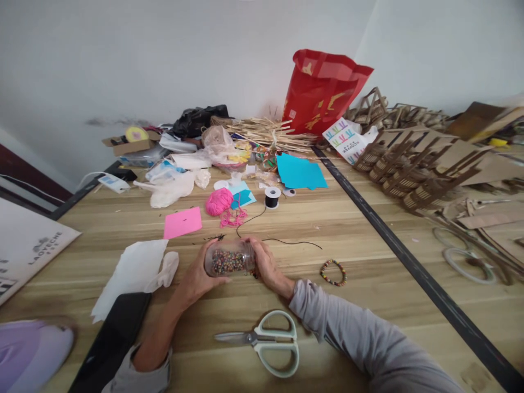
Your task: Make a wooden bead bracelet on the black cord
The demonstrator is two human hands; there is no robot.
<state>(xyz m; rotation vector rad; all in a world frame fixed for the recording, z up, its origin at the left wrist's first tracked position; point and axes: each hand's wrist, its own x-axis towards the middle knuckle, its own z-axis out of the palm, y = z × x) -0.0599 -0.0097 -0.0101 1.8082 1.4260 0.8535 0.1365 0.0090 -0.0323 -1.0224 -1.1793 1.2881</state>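
A clear jar (227,260) half full of small multicoloured beads lies on its side on the wooden table (360,240). My left hand (198,275) grips its base end. My right hand (266,265) is closed around its mouth end, hiding the lid. A black thread (286,240) runs from under my right hand across the table, and back to a black spool (272,197). A finished bead bracelet (333,272) lies to the right of my right hand. Pale green scissors (270,341) lie shut near the front edge, between my forearms.
A pink yarn ball (219,201), pink paper (183,222), blue paper (300,171), white tissue (133,271) and a black phone (112,338) lie around. At the back stand a red bag (321,93) and straw bundles (268,132). Cardboard cutouts (413,164) crowd the right.
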